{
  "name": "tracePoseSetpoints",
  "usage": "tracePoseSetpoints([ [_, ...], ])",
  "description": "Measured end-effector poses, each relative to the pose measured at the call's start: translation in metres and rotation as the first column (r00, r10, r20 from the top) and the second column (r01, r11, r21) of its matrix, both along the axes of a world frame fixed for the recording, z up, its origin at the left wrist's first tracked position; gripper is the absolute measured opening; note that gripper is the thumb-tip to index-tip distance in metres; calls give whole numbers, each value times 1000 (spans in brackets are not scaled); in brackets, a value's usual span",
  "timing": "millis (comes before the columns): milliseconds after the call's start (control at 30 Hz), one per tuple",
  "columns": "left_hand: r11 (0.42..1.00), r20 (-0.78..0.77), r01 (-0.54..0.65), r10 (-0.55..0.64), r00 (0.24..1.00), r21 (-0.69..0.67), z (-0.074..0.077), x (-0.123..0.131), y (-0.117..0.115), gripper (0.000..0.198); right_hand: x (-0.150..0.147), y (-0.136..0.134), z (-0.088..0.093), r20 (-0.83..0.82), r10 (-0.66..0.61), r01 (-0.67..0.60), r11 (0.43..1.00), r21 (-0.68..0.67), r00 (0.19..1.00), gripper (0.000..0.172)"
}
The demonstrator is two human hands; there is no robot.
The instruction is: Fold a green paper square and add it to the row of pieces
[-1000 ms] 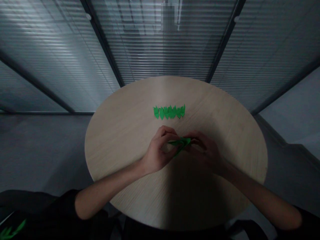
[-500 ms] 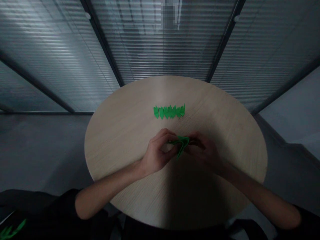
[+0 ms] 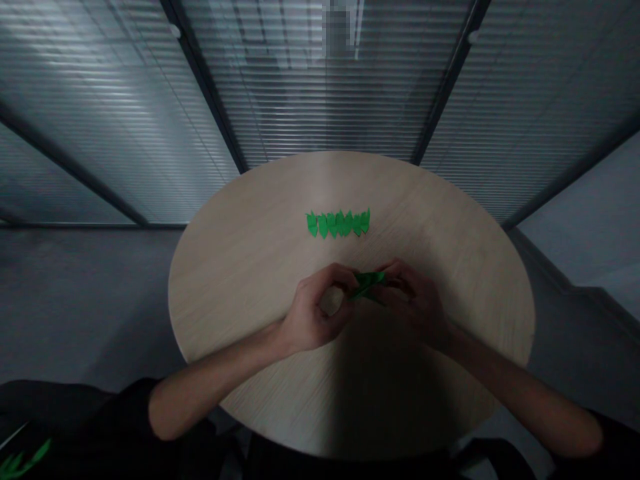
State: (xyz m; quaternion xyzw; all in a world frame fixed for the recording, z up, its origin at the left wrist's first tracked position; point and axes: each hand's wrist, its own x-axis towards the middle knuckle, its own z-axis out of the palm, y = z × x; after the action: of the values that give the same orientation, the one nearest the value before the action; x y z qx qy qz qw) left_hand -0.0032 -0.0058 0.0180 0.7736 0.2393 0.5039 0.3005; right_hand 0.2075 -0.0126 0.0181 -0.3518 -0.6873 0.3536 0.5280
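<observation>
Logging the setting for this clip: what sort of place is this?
Probably an office or meeting room: a round wood-grain table stands before glass partitions with slatted blinds in dark frames, above a plain grey floor.

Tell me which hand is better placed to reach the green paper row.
Probably the left hand: it lies below the middle of the row, the right hand off past its end. Both hold the folded paper.
</observation>
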Motion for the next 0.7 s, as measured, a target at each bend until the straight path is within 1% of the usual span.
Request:
tracePoseSetpoints([
  [100,1000,-31,23,-22,999,22,5,0,-1,28,1,0,-1,-2,-17,17,1000,13,1000,11],
  [233,998,-33,-33,34,999,46,7,1,-2,16,1,1,-2,14,-26,25,998,53,1000,9],
  [267,998,-37,-34,36,999,52,7,1,-2,17,1,0,-2,19,-30,29,998,62,999,9],
  [367,996,-55,-24,29,998,89,7,1,-1,30,1,0,-1,33,-46,43,995,87,998,11],
  [400,995,-58,-28,34,998,100,6,1,-1,30,1,0,-1,41,-49,45,995,90,998,11],
  [533,991,-56,-58,65,996,118,5,1,0,12,1,0,-1,93,-73,62,991,120,993,10],
  [633,988,-38,-67,73,997,137,4,3,0,11,2,-1,-3,117,-93,76,987,141,989,12],
  [700,988,-34,-74,80,996,133,4,3,0,13,2,-2,-5,116,-96,81,989,126,989,11],
])
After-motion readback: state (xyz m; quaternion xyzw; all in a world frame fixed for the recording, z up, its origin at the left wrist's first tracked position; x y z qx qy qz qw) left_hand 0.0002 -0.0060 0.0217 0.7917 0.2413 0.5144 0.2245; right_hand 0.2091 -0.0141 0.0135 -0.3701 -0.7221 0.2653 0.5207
